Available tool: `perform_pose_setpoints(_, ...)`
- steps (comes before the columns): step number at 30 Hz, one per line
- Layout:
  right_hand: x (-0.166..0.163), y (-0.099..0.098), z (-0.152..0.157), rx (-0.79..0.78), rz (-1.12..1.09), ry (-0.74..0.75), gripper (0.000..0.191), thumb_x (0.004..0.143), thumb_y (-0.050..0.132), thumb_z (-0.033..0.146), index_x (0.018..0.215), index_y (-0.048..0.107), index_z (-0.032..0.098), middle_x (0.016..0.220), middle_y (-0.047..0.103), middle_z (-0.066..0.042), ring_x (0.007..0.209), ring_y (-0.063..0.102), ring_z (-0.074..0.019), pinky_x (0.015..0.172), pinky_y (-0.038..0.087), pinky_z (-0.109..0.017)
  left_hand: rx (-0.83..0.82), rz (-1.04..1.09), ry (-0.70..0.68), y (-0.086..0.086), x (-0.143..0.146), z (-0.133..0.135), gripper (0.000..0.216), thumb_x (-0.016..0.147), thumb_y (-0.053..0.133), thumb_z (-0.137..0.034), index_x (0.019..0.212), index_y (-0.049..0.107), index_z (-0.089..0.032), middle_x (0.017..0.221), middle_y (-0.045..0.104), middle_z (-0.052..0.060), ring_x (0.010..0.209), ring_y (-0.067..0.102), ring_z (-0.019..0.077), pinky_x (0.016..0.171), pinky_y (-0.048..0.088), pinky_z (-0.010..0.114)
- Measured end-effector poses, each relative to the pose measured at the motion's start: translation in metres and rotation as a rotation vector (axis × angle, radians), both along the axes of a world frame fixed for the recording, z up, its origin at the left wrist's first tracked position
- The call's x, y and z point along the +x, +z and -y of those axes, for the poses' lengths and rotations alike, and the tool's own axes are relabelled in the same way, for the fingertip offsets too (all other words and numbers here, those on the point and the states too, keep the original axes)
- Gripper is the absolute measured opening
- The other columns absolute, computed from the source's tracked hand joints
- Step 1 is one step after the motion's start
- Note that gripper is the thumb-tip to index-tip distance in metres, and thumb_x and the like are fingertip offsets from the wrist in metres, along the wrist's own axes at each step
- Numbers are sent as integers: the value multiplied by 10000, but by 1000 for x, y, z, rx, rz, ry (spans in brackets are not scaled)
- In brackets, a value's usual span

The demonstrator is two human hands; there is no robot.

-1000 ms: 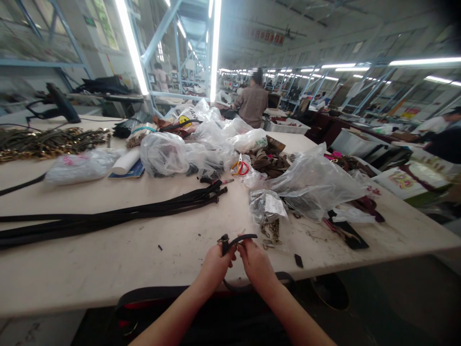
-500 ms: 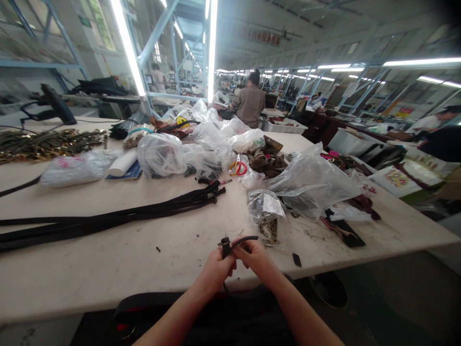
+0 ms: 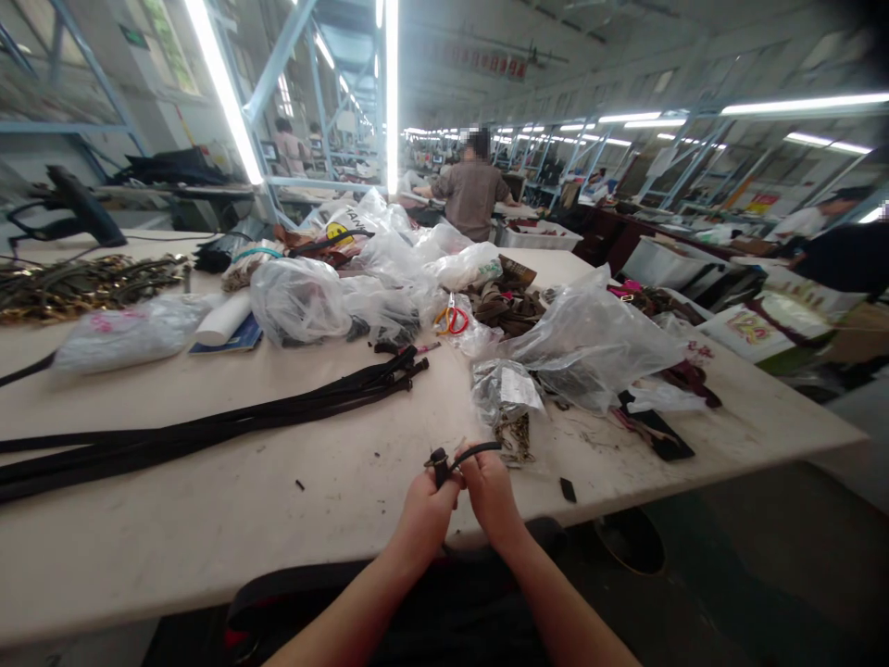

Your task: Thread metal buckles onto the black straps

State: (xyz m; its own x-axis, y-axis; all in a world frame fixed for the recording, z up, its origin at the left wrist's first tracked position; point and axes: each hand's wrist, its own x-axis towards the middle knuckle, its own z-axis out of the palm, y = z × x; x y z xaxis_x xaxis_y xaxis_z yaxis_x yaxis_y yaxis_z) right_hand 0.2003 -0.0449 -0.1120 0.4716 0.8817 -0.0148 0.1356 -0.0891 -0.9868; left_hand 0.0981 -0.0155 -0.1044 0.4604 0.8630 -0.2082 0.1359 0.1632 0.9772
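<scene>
Both my hands meet at the near edge of the white table (image 3: 229, 519). My left hand (image 3: 427, 509) pinches a narrow black strap (image 3: 476, 449) near its small dark end piece. Pressed against it, my right hand (image 3: 492, 496) grips the same strap where its free end arcs out to the right. The strap's long part drops below the table edge between my forearms. Just beyond my hands lies a small clear bag of metal chain hardware (image 3: 510, 408).
A bundle of long black straps (image 3: 208, 426) runs across the table's left half. Clear plastic bags (image 3: 590, 343), orange-handled scissors (image 3: 451, 320) and brown leather pieces (image 3: 514, 310) crowd the far middle. Chain straps (image 3: 76, 283) lie far left. A person (image 3: 472, 190) stands at the far end.
My hands have drawn closer together on the strap and shifted slightly forward. The view has drifted a little to the right.
</scene>
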Motion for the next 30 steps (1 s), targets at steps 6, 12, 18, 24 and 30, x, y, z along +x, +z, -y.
perform_pose_setpoints(6,-6,-2,-5,-52,-248,51,307,804,386,483,720,420,190,508,297,74,415,255,-75,405,214,-211,-25,37,29,9,2,-4,245,670,534,-332,491,469,-178,451,409,-22,483,370,115,479,267,235)
perform_pose_setpoints(12,-1,8,3,-43,-341,234,405,766,505,549,856,504,154,498,291,91,413,232,-55,396,180,-196,-257,72,36,14,-8,-7,166,645,466,-334,566,428,-193,407,289,-77,361,226,73,372,168,218)
perform_pose_setpoints(18,10,20,11,-37,-534,361,371,783,561,475,940,583,139,517,367,70,420,306,-46,411,232,-184,-279,47,25,17,-12,-12,193,587,483,-365,520,428,-192,361,286,-79,336,216,59,354,143,215)
perform_pose_setpoints(24,11,25,14,-163,-972,370,354,742,639,417,935,621,120,625,525,4,515,469,-67,492,378,-186,-235,20,-21,25,-17,-9,275,606,498,-432,512,412,-188,369,315,-72,339,250,60,363,162,211)
perform_pose_setpoints(30,6,25,17,-234,-1156,390,389,686,696,436,919,608,137,544,450,52,448,390,-40,429,294,-150,-144,-28,-31,20,-20,-9,310,648,501,-444,515,406,-182,389,334,-61,379,288,69,393,193,211)
